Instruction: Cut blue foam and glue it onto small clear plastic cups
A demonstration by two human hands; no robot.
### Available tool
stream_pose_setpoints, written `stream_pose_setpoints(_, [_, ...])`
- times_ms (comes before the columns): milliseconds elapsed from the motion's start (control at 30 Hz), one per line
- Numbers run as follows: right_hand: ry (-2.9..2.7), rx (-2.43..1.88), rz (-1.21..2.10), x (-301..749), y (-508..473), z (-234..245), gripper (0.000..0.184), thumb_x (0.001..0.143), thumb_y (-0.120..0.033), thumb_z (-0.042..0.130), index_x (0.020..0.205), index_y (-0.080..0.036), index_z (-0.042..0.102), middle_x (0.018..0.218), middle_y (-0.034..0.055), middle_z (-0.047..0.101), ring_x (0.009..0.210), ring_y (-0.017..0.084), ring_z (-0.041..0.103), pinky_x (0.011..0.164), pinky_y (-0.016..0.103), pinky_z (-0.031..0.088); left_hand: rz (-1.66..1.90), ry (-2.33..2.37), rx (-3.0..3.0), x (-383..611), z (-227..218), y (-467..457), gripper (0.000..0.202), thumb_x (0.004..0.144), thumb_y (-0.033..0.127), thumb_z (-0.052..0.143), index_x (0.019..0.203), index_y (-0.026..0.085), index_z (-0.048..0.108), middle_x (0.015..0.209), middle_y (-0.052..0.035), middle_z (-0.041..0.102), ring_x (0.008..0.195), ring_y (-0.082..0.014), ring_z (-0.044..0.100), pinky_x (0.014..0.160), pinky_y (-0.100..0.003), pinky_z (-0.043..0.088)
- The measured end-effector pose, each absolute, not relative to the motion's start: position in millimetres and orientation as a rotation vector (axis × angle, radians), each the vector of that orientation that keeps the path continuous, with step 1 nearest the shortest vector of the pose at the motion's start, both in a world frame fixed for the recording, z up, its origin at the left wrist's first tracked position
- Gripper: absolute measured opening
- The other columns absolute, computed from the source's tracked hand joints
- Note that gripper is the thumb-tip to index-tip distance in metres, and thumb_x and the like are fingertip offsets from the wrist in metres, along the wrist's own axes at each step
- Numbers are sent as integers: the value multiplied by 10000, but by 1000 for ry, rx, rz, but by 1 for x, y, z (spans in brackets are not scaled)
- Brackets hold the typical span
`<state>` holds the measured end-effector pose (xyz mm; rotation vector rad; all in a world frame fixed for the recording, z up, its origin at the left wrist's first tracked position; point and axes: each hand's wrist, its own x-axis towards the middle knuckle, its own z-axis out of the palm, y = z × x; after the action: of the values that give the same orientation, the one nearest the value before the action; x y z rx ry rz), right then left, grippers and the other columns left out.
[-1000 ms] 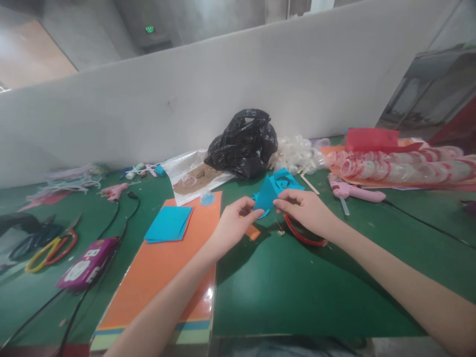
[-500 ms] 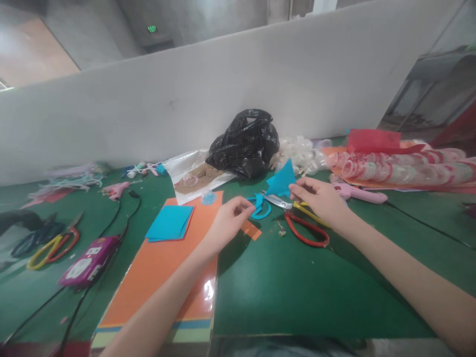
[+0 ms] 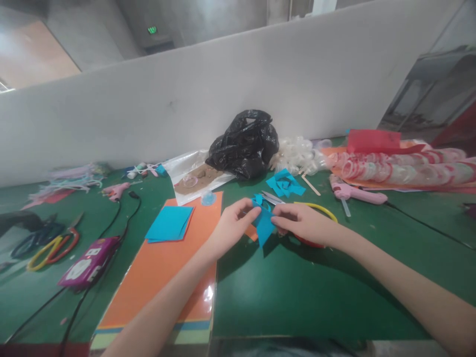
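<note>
A piece of blue paper (image 3: 265, 230) is held above the tabletop (image 3: 316, 297), between the two hands, with a pointed corner hanging down toward the near side. The left hand (image 3: 235, 223) has its grip pinched on the paper's upper left part; the right hand (image 3: 303, 225) pinches its right edge between thumb and fingers. Partly hidden behind the right hand lie scissors (image 3: 325, 208) with yellow and red handles, their blades pointing far and left. An orange scrap (image 3: 251, 232) lies under the held paper, near the left hand. Just beyond the scissors rests a cut blue shape (image 3: 295, 187). To the left, blue squares (image 3: 169, 223) are stacked on orange sheets (image 3: 167, 282). A pink glue gun (image 3: 366, 196) lies to the right, and a crumpled black bag (image 3: 245, 144) sits at the far side against a pale partition (image 3: 186, 99).
</note>
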<state>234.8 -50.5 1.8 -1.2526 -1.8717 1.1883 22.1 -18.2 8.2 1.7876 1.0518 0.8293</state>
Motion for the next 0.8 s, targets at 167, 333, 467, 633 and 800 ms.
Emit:
stream_pose_setpoints(167, [-1883, -1259, 1164, 237, -49, -1, 259, 924, -437, 572, 755, -241, 578, 685, -12, 679, 657, 171, 618, 653, 300, 486, 858, 1024, 1708, 22, 8, -18, 250, 911, 448, 615, 955, 202, 631, 868, -9, 645, 815, -145, 599, 803, -297, 497])
stream_pose_setpoints(333, [-1906, -1285, 1147, 236, -51, 1, 247, 920, -424, 565, 750, -243, 567, 671, -28, 655, 639, 160, 603, 618, 283, 451, 857, 1028, 1703, 22, 8, -18, 275, 920, 473, 603, 899, 198, 613, 818, 14, 608, 773, -130, 572, 772, -276, 482])
stream_pose_setpoints(467, [-1929, -1299, 1132, 234, -52, 3, 254, 931, -414, 550, 745, -242, 561, 679, -27, 654, 628, 151, 583, 606, 275, 432, 875, 1035, 1721, 23, 8, -20, 261, 926, 450, 593, 872, 195, 602, 795, 23, 579, 752, -123, 540, 748, -266, 453])
stream_pose_setpoints(633, [-1948, -1289, 1135, 232, -52, 4, 318, 977, -448, 503, 745, -238, 560, 699, -14, 645, 646, 151, 568, 605, 271, 437, 862, 1026, 1728, 26, 10, -22, 243, 920, 425, 589, 843, 195, 594, 775, 24, 569, 738, -124, 528, 745, -267, 450])
stream_pose_setpoints(800, [-1945, -1265, 1143, 232, -52, 2, 324, 986, -445, 492, 741, -240, 547, 705, -15, 620, 678, 159, 572, 623, 275, 431, 849, 1024, 1736, 27, 10, -23, 248, 922, 438, 588, 856, 200, 605, 778, 20, 574, 737, -127, 526, 741, -269, 455])
